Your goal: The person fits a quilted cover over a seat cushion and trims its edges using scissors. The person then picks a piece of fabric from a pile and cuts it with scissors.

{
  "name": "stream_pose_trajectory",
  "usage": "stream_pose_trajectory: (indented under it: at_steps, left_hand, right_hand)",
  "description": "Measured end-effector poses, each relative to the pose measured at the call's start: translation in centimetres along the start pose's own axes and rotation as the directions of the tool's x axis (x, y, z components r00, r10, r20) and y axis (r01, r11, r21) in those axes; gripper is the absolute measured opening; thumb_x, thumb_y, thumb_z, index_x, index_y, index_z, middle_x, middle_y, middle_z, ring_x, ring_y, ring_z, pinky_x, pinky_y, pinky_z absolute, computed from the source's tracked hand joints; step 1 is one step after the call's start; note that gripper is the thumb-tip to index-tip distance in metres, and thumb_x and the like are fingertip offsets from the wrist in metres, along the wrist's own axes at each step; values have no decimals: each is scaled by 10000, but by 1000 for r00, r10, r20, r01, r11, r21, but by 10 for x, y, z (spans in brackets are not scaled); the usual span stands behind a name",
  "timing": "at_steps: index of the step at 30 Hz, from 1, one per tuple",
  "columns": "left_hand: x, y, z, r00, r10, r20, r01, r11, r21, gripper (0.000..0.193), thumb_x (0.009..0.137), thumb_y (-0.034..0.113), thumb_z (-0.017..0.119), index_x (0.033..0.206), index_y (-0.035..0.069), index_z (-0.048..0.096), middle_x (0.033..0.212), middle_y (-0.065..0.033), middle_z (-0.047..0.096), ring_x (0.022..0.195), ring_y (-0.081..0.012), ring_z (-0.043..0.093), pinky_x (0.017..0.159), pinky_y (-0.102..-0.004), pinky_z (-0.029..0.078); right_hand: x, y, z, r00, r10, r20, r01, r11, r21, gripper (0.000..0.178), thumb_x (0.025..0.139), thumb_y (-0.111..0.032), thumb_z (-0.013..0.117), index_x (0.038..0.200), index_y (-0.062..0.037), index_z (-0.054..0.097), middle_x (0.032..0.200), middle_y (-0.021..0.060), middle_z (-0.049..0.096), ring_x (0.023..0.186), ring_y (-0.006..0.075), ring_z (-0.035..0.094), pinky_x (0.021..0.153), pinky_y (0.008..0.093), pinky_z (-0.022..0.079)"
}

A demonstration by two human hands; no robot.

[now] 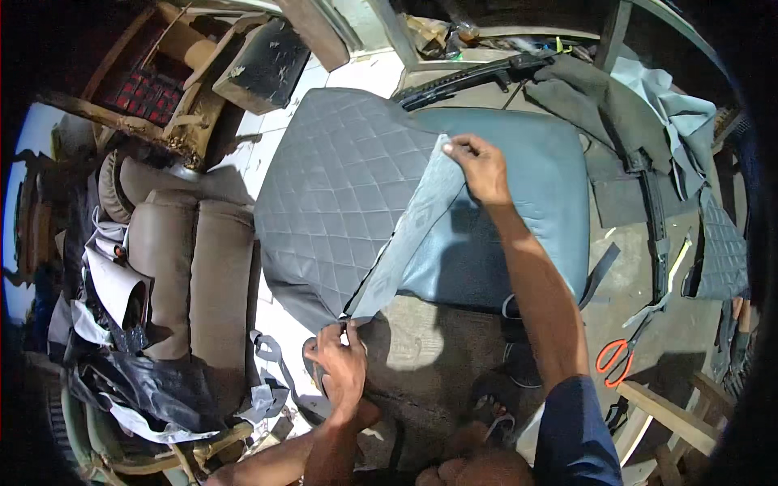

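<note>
A grey diamond-quilted cover (340, 178) lies across the left part of a blue-grey padded cushion (535, 178). Its right edge is turned back in a slanting strip that shows the pale underside (421, 211). At the strip's upper end, my right hand (484, 168) pinches the corner between thumb and fingers, above the cushion. My left hand (340, 360) is closed on the lower end of the same edge, near the cover's bottom corner. Between the two hands the edge runs fairly straight.
Orange-handled scissors (616, 362) lie on the floor to the right, near a long black piece (652, 235). Brown padded cushions (194, 267) stand at left, a wooden chair frame (190, 113) and dark block (263, 65) behind. Wooden bars (673, 417) jut in at lower right.
</note>
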State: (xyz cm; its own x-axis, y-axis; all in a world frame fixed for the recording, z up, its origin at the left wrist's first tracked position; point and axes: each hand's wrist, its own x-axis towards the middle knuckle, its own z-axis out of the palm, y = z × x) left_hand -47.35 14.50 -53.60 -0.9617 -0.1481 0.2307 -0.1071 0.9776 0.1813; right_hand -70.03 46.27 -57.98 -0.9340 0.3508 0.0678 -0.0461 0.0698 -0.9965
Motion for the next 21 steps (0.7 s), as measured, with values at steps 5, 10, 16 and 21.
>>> stream_pose_trajectory:
  at_steps: [5,10,16,21]
  left_hand:
    - [10,-6,-6,996,-52,72,56,996,-64,221,914,218,693,901,-2,720,893,-167,702,863,-321,603,954,-423,316]
    - [10,-5,-10,993,-82,89,86,995,-46,222,903,224,709,944,9,742,933,-173,720,831,-347,617,913,-448,412]
    - [9,5,-23,887,-155,436,357,829,-432,109,934,109,667,915,3,682,782,-40,645,685,-139,567,666,-293,458]
    - [18,66,-61,675,-78,734,688,428,-586,37,910,46,691,920,46,656,732,80,506,660,-31,423,652,-177,333]
  right_hand:
    - [4,-8,2,1000,-7,21,7,1000,-23,304,874,-306,775,1050,-60,751,845,17,700,791,98,609,748,266,502]
    - [-1,-11,4,999,31,6,-31,999,-20,314,865,-316,783,1050,-64,754,823,10,699,785,90,608,748,271,502]
    - [-24,-33,-43,998,16,-58,-23,993,-114,331,873,-294,762,1069,-28,740,855,76,715,830,135,644,753,288,514]
    - [-127,-83,-85,992,-130,2,130,990,63,216,882,-216,750,1031,-60,746,884,109,740,853,211,720,747,322,560]
